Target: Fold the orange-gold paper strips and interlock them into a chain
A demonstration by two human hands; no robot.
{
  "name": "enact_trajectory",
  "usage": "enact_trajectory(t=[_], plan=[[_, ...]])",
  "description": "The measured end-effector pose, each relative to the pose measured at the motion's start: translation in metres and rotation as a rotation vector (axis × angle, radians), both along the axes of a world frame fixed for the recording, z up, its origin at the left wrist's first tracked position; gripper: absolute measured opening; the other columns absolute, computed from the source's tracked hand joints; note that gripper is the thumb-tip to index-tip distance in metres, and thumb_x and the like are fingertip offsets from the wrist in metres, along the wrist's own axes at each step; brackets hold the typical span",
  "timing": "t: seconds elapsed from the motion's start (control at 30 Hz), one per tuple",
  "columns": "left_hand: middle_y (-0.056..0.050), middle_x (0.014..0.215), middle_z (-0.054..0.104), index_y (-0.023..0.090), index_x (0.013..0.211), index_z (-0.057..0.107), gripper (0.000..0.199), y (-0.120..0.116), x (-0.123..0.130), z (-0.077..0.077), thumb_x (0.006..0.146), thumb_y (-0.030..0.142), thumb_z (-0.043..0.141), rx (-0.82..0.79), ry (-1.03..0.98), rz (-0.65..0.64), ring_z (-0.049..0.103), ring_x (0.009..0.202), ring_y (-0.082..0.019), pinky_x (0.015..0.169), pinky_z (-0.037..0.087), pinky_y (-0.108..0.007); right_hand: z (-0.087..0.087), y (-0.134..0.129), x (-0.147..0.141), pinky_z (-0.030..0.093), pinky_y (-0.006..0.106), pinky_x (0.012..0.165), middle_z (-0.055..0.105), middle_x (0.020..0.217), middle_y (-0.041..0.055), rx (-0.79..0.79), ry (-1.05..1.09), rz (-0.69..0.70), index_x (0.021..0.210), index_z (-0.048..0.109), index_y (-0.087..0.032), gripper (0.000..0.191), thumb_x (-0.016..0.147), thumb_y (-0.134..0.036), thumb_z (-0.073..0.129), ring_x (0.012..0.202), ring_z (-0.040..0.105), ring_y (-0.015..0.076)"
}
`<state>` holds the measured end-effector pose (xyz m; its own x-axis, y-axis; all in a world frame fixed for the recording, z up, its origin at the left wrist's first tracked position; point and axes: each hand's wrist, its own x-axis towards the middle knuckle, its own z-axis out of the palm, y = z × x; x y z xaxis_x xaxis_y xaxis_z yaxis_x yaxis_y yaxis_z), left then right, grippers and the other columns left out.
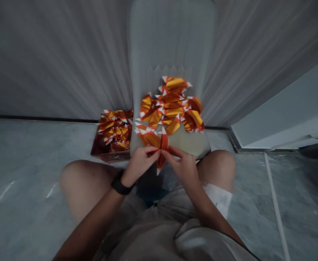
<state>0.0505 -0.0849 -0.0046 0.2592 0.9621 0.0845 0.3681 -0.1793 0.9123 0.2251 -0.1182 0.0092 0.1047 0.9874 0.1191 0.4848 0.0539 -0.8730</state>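
Between my two hands is a folded red-orange paper piece (163,139) with white pointed ends, held upright near the front of a pale chair seat. My left hand (141,161), below a black wristband, pinches its middle from the left. From the right, the thumb and fingers of my right hand (184,166) pinch the same piece, close to the left fingertips. Just beyond lies a loose heap of gold and orange folded paper pieces (174,105) with white tips. The fingers hide the middle of the held piece.
Left of the chair (171,40), an open dark red box (100,146) on the floor holds more gold folded pieces. A grey pleated curtain (66,61) hangs behind. A pale panel (284,105) stands at right. My bent knees flank the seat's front.
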Motion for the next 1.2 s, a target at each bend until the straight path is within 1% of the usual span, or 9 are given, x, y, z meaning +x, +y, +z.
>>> enact_trajectory(t=[0.13, 0.23, 0.33, 0.5, 0.67, 0.83, 0.97, 1.1, 1.2], plan=[[-0.002, 0.073, 0.074, 0.017, 0.084, 0.079, 0.033, 0.001, 0.008, 0.005, 0.092, 0.042, 0.060, 0.055, 0.063, -0.031, 0.064, 0.065, -0.016, 0.057, 0.047, -0.023, 0.001, 0.003, -0.003, 0.045, 0.028, 0.064, 0.076, 0.077, 0.0060, 0.009, -0.085, 0.002, 0.087, 0.078, -0.021, 0.036, 0.096, -0.045, 0.052, 0.068, 0.067, 0.0214], [-0.003, 0.076, 0.074, 0.017, 0.083, 0.078, 0.035, 0.004, 0.006, 0.003, 0.091, 0.046, 0.061, -0.012, 0.008, -0.074, 0.065, 0.067, -0.017, 0.058, 0.050, -0.023, -0.003, 0.006, 0.009, 0.038, 0.026, 0.058, 0.068, 0.064, 0.0027, 0.006, -0.090, 0.056, 0.075, 0.073, -0.018, 0.043, 0.098, -0.044, 0.046, 0.060, 0.059, 0.0171], [-0.004, 0.082, 0.074, 0.017, 0.086, 0.078, 0.035, 0.008, 0.002, 0.000, 0.089, 0.048, 0.064, -0.130, -0.076, -0.118, 0.067, 0.070, -0.018, 0.059, 0.055, -0.023, -0.006, 0.010, 0.024, 0.032, 0.024, 0.052, 0.054, 0.054, -0.0012, -0.066, -0.003, 0.137, 0.061, 0.061, -0.018, 0.050, 0.097, -0.049, 0.046, 0.054, 0.049, 0.0130], [-0.004, 0.077, 0.071, 0.016, 0.086, 0.077, 0.037, 0.015, -0.001, -0.007, 0.086, 0.052, 0.067, -0.218, -0.145, -0.153, 0.063, 0.063, -0.015, 0.056, 0.055, -0.023, -0.012, 0.015, 0.035, 0.035, 0.023, 0.053, 0.054, 0.058, -0.0014, -0.194, 0.157, 0.218, 0.063, 0.060, -0.018, 0.052, 0.094, -0.057, 0.046, 0.056, 0.047, 0.0128], [-0.002, 0.071, 0.067, 0.017, 0.083, 0.074, 0.034, 0.027, 0.004, -0.010, 0.086, 0.050, 0.067, -0.167, -0.114, -0.137, 0.060, 0.057, -0.013, 0.050, 0.050, -0.021, -0.012, 0.020, 0.036, 0.034, 0.023, 0.054, 0.055, 0.058, -0.0007, -0.116, -0.023, 0.215, 0.062, 0.061, -0.018, 0.053, 0.096, -0.055, 0.044, 0.056, 0.049, 0.0133], [-0.003, 0.078, 0.068, 0.017, 0.091, 0.072, 0.031, 0.061, 0.012, -0.008, 0.089, 0.047, 0.062, -0.050, -0.080, -0.120, 0.059, 0.057, -0.013, 0.045, 0.046, -0.020, -0.008, 0.044, 0.038, 0.034, 0.024, 0.055, 0.057, 0.056, -0.0004, -0.038, -0.204, 0.272, 0.063, 0.061, -0.020, 0.049, 0.099, -0.046, 0.042, 0.054, 0.050, 0.0133], [-0.003, 0.079, 0.070, 0.017, 0.087, 0.072, 0.031, 0.103, 0.013, -0.009, 0.091, 0.045, 0.060, 0.076, 0.029, -0.143, 0.061, 0.065, -0.014, 0.052, 0.045, -0.021, -0.006, 0.080, 0.043, 0.036, 0.025, 0.056, 0.062, 0.061, 0.0014, -0.024, -0.206, 0.279, 0.065, 0.060, -0.021, 0.047, 0.099, -0.048, 0.041, 0.057, 0.054, 0.0147], [-0.002, 0.073, 0.067, 0.017, 0.086, 0.070, 0.034, 0.139, 0.007, -0.018, 0.093, 0.048, 0.058, 0.033, -0.068, -0.147, 0.059, 0.063, -0.014, 0.056, 0.044, -0.022, -0.013, 0.119, 0.047, 0.036, 0.025, 0.056, 0.054, 0.057, -0.0007, -0.001, -0.174, 0.282, 0.062, 0.049, -0.023, 0.049, 0.099, -0.052, 0.040, 0.055, 0.049, 0.0135], [-0.001, 0.069, 0.065, 0.017, 0.088, 0.068, 0.035, 0.153, 0.002, -0.026, 0.094, 0.050, 0.058, 0.000, -0.125, -0.140, 0.057, 0.060, -0.012, 0.054, 0.042, -0.022, -0.025, 0.142, 0.045, 0.034, 0.024, 0.054, 0.046, 0.058, -0.0029, -0.018, -0.097, 0.299, 0.064, 0.045, -0.022, 0.047, 0.099, -0.054, 0.041, 0.055, 0.043, 0.0119]])
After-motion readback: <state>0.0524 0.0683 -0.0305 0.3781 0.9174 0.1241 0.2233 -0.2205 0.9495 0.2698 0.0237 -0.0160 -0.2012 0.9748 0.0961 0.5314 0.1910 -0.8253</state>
